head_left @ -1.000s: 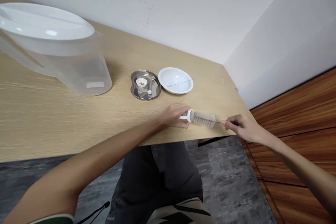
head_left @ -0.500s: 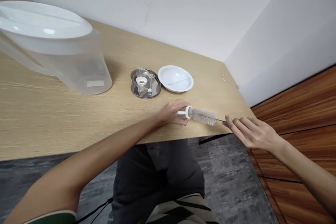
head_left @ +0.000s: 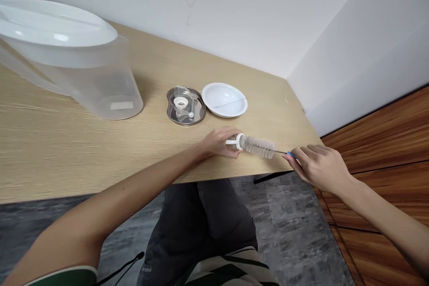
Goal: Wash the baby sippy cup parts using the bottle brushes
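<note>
The light wood bench (head_left: 67,143) runs across the view, with a wood-panelled cabinet (head_left: 378,143) at three o'clock. At ten o'clock stands a large clear plastic pitcher (head_left: 100,94) with a white lid, cut off by the left edge of the view. Near the middle, a kidney-shaped steel dish (head_left: 169,107) holds small clear parts and a white ring, too jumbled to make out singly. Just beside it sits a white bowl (head_left: 224,99).

At four o'clock the hands are apart, near the bench's front edge. The left hand (head_left: 219,143) wraps a small clear bottle (head_left: 234,143) with a white collar, its body mostly hidden by the fingers. A bottle brush (head_left: 259,147) lies between the hands, its bristles touching the collar. The right hand (head_left: 318,167) now curls around the brush's blue grip (head_left: 291,154), no longer spread open behind it.
</note>
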`<action>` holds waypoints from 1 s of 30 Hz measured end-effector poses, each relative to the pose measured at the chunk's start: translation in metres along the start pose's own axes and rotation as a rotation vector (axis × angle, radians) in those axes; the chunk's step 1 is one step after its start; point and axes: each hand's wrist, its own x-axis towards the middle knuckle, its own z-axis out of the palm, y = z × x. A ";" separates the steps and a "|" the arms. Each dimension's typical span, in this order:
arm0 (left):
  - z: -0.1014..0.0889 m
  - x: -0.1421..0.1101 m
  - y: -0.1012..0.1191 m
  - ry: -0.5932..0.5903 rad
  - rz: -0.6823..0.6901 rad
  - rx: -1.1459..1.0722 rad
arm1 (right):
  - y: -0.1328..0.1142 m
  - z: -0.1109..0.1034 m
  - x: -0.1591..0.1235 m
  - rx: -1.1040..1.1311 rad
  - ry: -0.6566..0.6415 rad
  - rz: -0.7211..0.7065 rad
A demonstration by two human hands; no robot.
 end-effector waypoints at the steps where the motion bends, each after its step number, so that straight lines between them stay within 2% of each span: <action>1: -0.001 0.000 0.000 -0.006 -0.007 -0.009 | 0.001 -0.001 -0.002 -0.063 0.061 -0.074; 4: -0.001 0.000 0.001 -0.030 -0.018 -0.027 | 0.009 -0.004 -0.005 -0.150 0.121 -0.229; 10: 0.000 0.000 0.002 -0.008 -0.038 -0.048 | 0.026 -0.011 -0.004 -0.109 0.105 -0.341; 12: 0.000 -0.001 0.003 -0.006 -0.034 -0.046 | 0.027 -0.011 -0.001 -0.082 0.072 -0.335; 13: 0.001 -0.001 0.003 -0.006 -0.033 -0.038 | 0.026 -0.009 0.001 -0.053 0.045 -0.289; 15: 0.002 -0.002 0.005 -0.004 -0.038 -0.003 | 0.021 -0.004 0.007 0.056 -0.050 -0.111; 18: 0.006 -0.004 0.005 -0.031 -0.018 0.058 | 0.015 0.006 0.014 0.398 -0.398 0.201; 20: 0.007 -0.004 0.004 -0.073 0.010 0.075 | 0.014 0.009 0.015 0.618 -0.612 0.325; 21: 0.007 -0.004 0.003 -0.085 0.014 0.078 | 0.014 0.010 0.014 0.669 -0.650 0.349; 22: 0.007 -0.003 0.003 -0.090 0.007 0.078 | 0.015 0.009 0.013 0.668 -0.636 0.348; 24: 0.006 -0.002 0.002 -0.079 -0.025 0.076 | 0.015 0.007 0.007 0.547 -0.515 0.287; 30: 0.001 0.000 0.005 -0.064 -0.039 0.057 | 0.012 0.005 -0.016 0.063 -0.113 -0.083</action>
